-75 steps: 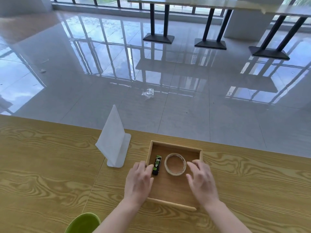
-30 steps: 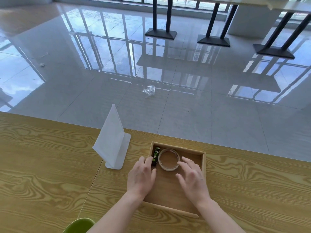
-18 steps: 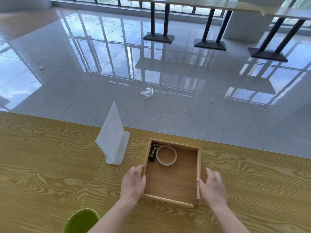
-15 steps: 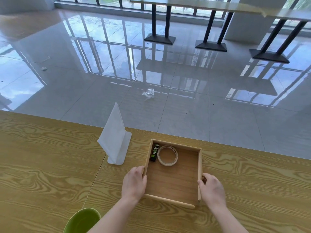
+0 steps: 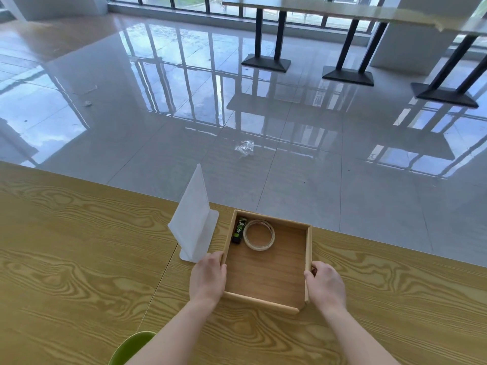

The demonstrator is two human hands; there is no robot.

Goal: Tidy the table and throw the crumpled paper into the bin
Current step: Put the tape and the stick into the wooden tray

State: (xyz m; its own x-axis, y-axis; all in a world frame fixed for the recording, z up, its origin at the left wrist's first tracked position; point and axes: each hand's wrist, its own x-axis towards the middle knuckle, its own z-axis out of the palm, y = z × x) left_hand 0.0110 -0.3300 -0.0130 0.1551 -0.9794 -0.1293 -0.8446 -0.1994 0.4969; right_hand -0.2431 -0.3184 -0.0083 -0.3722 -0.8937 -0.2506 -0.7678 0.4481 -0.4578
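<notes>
A shallow wooden tray [image 5: 308, 248] sits on the wooden table [image 5: 79, 259] near its far edge. Inside it, at the far left corner, lie a black and green lighter [image 5: 238, 231] and a roll of clear tape [image 5: 259, 235]. My left hand [image 5: 208, 279] grips the tray's left wall. My right hand [image 5: 325, 284] grips the right wall near the front corner. No crumpled paper shows on the table. A green rim, perhaps the bin [image 5: 131, 347], pokes in at the bottom edge.
A white upright sign holder [image 5: 193, 219] stands just left of the tray, almost touching my left hand. A crumpled clear wrapper [image 5: 245, 148] lies on the glossy floor beyond the table. Black table legs [image 5: 266, 61] stand farther back.
Both hands left the inside of the tray, where they were pushing the lighter and tape to the far left corner, and moved out to grip its two side walls.
</notes>
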